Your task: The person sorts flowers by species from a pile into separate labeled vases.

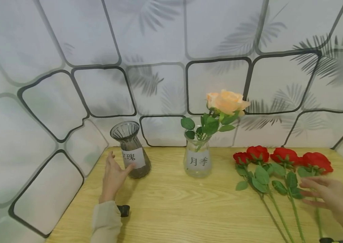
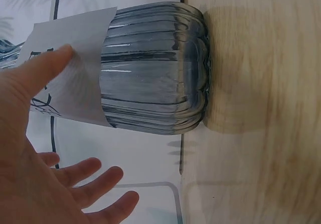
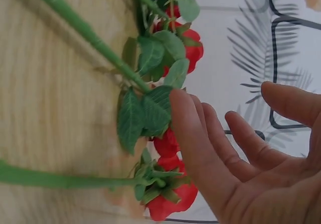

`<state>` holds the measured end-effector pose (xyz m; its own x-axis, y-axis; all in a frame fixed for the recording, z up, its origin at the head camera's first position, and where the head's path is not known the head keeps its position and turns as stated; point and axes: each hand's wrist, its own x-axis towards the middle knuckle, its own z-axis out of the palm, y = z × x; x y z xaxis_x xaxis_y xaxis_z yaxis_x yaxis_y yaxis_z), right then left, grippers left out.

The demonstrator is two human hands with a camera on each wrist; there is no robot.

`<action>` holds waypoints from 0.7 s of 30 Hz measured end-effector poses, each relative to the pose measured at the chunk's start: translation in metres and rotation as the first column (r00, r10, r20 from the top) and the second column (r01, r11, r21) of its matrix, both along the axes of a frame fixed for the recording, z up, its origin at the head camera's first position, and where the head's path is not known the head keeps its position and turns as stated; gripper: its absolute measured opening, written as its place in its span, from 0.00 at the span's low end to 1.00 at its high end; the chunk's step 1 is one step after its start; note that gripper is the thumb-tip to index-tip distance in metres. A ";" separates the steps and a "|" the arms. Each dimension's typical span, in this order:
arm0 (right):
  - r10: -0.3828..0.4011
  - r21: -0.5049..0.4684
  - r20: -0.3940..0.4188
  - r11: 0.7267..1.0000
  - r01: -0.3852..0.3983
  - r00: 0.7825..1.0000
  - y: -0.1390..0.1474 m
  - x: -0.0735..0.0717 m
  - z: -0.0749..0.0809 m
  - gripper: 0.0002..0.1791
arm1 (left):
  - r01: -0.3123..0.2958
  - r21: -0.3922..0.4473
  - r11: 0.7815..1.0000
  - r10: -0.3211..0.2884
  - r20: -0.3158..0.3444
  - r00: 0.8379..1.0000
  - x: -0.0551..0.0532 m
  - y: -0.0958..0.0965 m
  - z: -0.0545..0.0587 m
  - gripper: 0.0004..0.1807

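At the left stands a ribbed grey glass vase (image 1: 130, 144) with a flared mouth and a white label (image 1: 139, 158) with Chinese characters. My left hand (image 1: 113, 179) is beside it, fingers spread; in the left wrist view the thumb (image 2: 50, 66) overlaps the label, the other fingers apart from the glass. On the right lie several red roses (image 1: 285, 156) with green leaves and long stems, heads toward the wall. My right hand (image 1: 332, 199) hovers by the rightmost stem, fingers loosely extended. In the right wrist view a finger overlaps a leaf (image 3: 156, 108); no stem is between the fingers.
A clear glass vase (image 1: 198, 170) with a white labelled paper stands mid-table, holding one peach rose (image 1: 227, 102). Behind the wooden table (image 1: 171, 206) rises a wall (image 1: 162, 91) patterned with dark outlines and leaf prints; another wall flanks the left side.
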<state>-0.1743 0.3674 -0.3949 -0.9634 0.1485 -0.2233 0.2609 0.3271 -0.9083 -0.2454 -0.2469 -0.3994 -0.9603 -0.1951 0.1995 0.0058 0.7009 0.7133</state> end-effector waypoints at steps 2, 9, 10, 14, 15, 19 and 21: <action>0.011 -0.041 0.033 0.999 -0.009 0.999 0.005 0.000 -0.003 0.35 | -0.005 0.024 1.000 0.005 0.021 1.000 -0.001 0.001 -0.001 0.59; 0.049 -0.097 0.176 0.995 -0.033 0.983 0.014 -0.001 -0.010 0.48 | 0.034 0.066 0.997 -0.036 0.026 0.999 -0.007 0.007 -0.003 0.57; 0.062 -0.102 0.190 0.994 -0.043 0.980 0.014 -0.001 -0.010 0.49 | 0.044 0.066 0.997 -0.045 0.022 0.999 -0.008 0.008 -0.003 0.57; 0.113 -0.166 0.213 0.983 -0.078 0.971 0.014 -0.001 -0.015 0.48 | 0.065 0.050 0.997 -0.067 0.027 0.997 -0.009 0.013 -0.001 0.53; 0.122 -0.183 0.217 0.980 -0.082 0.968 0.014 -0.001 -0.016 0.46 | 0.069 0.047 0.997 -0.070 0.031 0.997 -0.009 0.014 -0.001 0.53; 0.143 -0.241 0.231 0.967 -0.086 0.962 0.017 -0.002 -0.022 0.40 | 0.078 0.043 0.996 -0.080 0.042 0.996 -0.008 0.015 -0.003 0.50; 0.143 -0.236 0.240 0.968 -0.085 0.960 0.019 -0.003 -0.025 0.38 | 0.080 0.039 0.996 -0.081 0.037 0.996 -0.007 0.015 -0.005 0.50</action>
